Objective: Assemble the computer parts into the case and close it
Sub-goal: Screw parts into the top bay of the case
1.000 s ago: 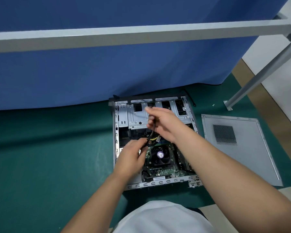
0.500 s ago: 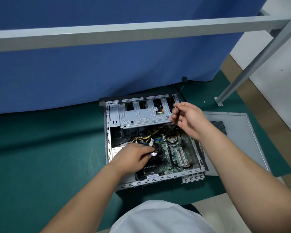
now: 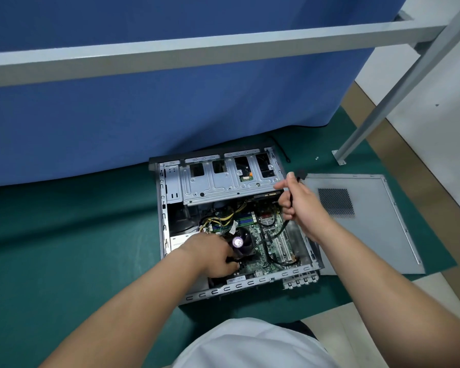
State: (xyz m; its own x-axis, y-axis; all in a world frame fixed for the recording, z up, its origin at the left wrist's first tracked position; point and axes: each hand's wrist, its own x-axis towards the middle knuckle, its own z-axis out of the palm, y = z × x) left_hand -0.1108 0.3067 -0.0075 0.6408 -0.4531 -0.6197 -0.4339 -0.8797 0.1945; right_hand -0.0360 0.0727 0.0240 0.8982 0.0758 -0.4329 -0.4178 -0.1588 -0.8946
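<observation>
While the right hand (image 3: 300, 205) grips a black cable (image 3: 282, 229), the left hand (image 3: 213, 254) hides its fingers' grip.

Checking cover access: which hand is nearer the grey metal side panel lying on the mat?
Right. The right hand hovers by the grey metal side panel's near edge; the left hand is inside the case.

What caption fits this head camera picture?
Right hand lifts a black cable from the open computer case; left hand reaches inside.
</observation>
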